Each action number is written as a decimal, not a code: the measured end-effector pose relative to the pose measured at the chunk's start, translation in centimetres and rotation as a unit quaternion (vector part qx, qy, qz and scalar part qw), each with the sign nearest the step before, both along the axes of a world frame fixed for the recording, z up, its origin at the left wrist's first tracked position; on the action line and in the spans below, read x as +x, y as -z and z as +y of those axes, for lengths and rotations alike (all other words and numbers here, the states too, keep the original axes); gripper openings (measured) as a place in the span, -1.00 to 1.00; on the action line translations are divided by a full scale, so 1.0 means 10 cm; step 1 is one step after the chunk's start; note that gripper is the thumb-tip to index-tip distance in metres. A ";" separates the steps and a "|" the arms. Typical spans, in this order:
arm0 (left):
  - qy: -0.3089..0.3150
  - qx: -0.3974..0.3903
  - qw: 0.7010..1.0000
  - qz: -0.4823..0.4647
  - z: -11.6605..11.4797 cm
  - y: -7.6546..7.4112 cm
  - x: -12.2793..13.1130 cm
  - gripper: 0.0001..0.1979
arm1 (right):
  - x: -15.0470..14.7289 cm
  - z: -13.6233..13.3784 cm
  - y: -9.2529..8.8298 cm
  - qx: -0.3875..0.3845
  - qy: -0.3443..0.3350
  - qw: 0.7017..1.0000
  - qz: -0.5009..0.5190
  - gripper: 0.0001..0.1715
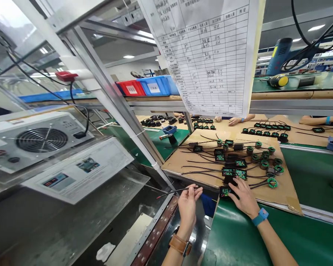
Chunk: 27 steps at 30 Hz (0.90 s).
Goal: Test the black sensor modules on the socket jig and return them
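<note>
My left hand (187, 207) is closed, its fingertips pinching a thin black cable (170, 192) whose reddish end points left. My right hand (244, 197) has its thumb and forefinger on the edge of a small black case with a green circuit board (225, 191), at the near edge of the cardboard sheet (285, 195). The other right fingers lie close to more boards in black cases (234, 172). Black wires run from the cases to round green boards on cylinders (272, 182). How firmly the right fingers hold the case is hard to see.
At left stands a grey machine with a fan grille (41, 139). A metal post (119, 99) rises beside the bench, and a paper form (211, 59) hangs ahead. Co-workers' hands (235, 120) show across the bench. A power tool (280, 55) sits on the upper shelf.
</note>
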<state>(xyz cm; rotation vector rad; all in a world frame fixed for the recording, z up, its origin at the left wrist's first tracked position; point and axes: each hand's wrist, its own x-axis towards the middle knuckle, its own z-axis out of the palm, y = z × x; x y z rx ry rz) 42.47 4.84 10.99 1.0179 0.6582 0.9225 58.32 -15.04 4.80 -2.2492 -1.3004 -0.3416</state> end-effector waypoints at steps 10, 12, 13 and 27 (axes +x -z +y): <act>-0.009 -0.038 0.999 0.005 0.11 0.02 0.03 -0.78 | -0.08 0.05 -0.03 0.010 -0.043 0.999 0.000 -0.38; -0.009 -0.048 0.999 0.009 0.13 0.04 0.05 -0.82 | -0.07 0.05 -0.03 0.006 -0.043 0.999 -0.001 -0.38; -0.008 -0.053 0.999 0.011 0.15 0.06 0.07 -0.84 | -0.07 0.05 -0.03 0.001 -0.039 0.999 -0.002 -0.38; -0.005 -0.064 0.998 0.021 0.51 0.15 0.63 -0.86 | 0.17 0.40 -0.08 -0.094 0.025 0.994 0.041 -0.37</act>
